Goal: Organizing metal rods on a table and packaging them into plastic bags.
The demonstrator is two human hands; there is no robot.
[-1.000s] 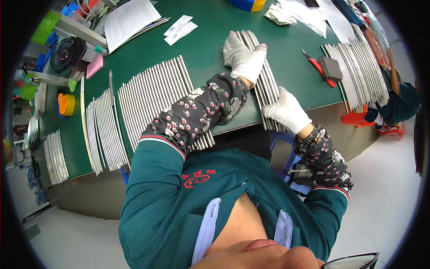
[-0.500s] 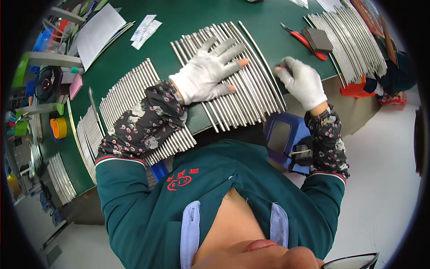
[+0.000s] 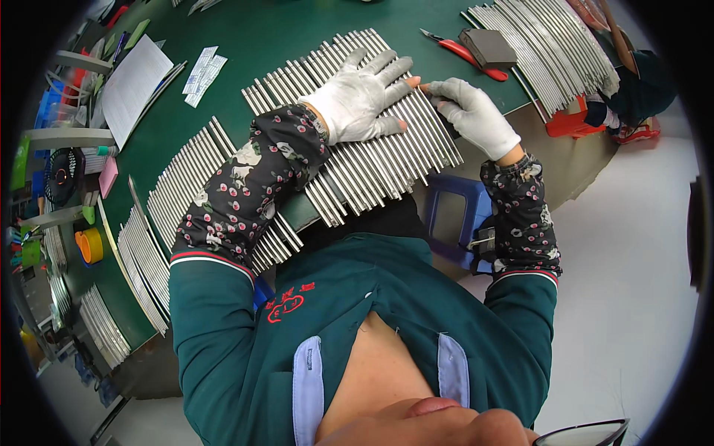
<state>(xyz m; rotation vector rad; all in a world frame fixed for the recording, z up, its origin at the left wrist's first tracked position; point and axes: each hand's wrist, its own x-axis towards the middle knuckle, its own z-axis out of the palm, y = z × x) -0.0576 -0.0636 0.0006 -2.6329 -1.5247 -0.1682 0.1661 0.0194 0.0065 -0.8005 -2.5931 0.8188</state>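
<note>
Dozens of slim, silvery metal rods [image 3: 372, 175] are laid side by side in a slanted row on a dark green tabletop [image 3: 256, 37], with their near ends at its front edge. The row is covered in part by the left hand [image 3: 349, 104], gloved in white with bare thumb and index tips; its palm is laid flat on the rods and its fingers are spread wide. The right hand [image 3: 476, 119], likewise gloved, is held at the row's right-hand side, with its fingers bent and its tips close to the left index tip; whether a rod is pinched there cannot be told.

Another row of silvery rods [image 3: 186, 178] is set to the left, partly hidden by the left forearm, which is wrapped in a dark floral sleeve cover [image 3: 242, 175]. Beyond the right hand, red-handled pliers [image 3: 465, 54] are placed just beside a grey-brown rectangular block [image 3: 489, 47], and a further group of rods [image 3: 539, 56] is seen near the block. Two white printed paper slips [image 3: 204, 74] are left farther back.
</note>
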